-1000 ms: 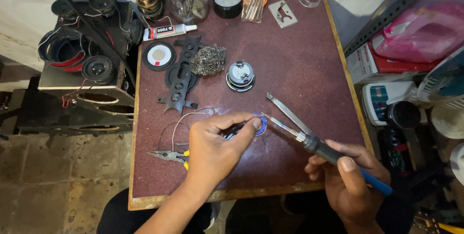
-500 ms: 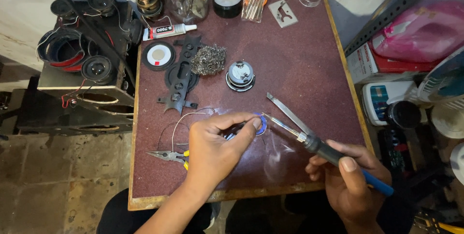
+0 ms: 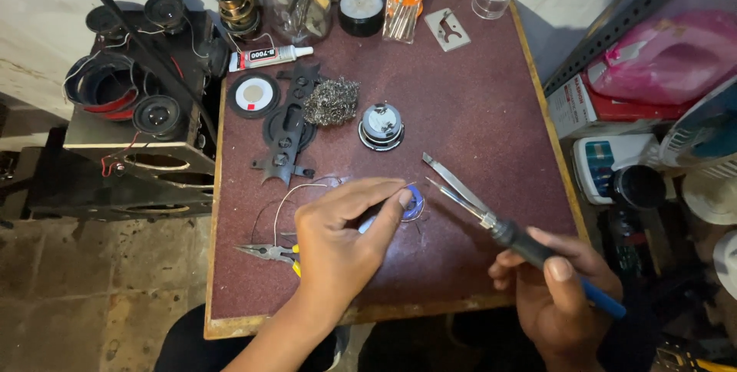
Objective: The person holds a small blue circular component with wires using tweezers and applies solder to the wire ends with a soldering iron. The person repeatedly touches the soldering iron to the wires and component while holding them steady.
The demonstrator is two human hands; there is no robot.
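One head camera looks steeply down from close above the desk [image 3: 476,95], its far edge toward a wall.

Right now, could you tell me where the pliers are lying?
In the head view, the pliers lie near the table's front left edge, just left of the left hand.

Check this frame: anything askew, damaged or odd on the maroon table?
Nothing looks spilled or broken. The pliers lie near the front edge beside loose wire. The left hand pinches a thin strand at a small blue part; the right hand holds the soldering iron.
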